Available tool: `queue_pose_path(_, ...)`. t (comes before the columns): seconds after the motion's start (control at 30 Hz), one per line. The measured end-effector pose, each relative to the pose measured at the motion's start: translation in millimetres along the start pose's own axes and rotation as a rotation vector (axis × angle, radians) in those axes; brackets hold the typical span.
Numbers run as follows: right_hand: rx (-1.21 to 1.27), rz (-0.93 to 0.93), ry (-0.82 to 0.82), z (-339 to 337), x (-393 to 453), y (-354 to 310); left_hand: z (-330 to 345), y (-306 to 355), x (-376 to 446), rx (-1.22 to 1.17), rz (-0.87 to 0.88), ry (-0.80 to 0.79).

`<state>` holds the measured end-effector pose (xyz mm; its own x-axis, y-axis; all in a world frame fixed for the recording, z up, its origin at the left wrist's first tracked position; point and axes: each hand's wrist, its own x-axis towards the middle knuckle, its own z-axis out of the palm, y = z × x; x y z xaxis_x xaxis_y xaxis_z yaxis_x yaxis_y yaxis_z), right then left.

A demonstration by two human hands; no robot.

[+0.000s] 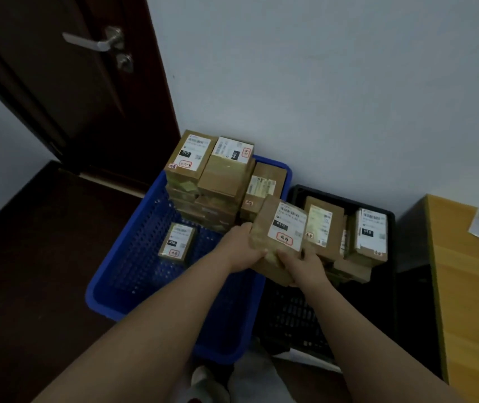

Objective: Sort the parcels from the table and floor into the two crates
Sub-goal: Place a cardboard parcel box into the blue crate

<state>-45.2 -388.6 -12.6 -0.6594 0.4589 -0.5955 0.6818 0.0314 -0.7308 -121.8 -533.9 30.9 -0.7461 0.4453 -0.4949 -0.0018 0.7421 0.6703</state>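
Both hands grip one brown parcel point(279, 237), label up, held above the gap between the blue crate point(133, 257) and the black crate point(299, 315). Left hand point(239, 247) curls round its left edge; right hand point(302, 267) grips its near end from below. Blue crate: tall parcel stack point(212, 175) at far end, one small parcel point(177, 242) alone on its floor. Black crate: several parcels point(369, 234) at far end. Wooden counter point(471, 286) at right

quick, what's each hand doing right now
Left hand: grips the held parcel.
Right hand: grips the same parcel.
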Motion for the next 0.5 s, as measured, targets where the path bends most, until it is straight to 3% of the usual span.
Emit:
queue_pose_path(0.13,-0.035,-0.012,0.001,9.7,32.9,-8.4,-6.5,-10.7,34.1,0.142,0.021,-0.020)
queue_pose_path(0.3,-0.065,-0.065,0.024,18.9,89.2,-32.2,-19.3,-17.9,94.0,0.396,-0.088,-0.028)
queue_pose_path(0.5,-0.057,-0.098,0.023,31.1,155.4,-58.8,-29.5,-13.7,159.6,0.484,-0.111,0.003)
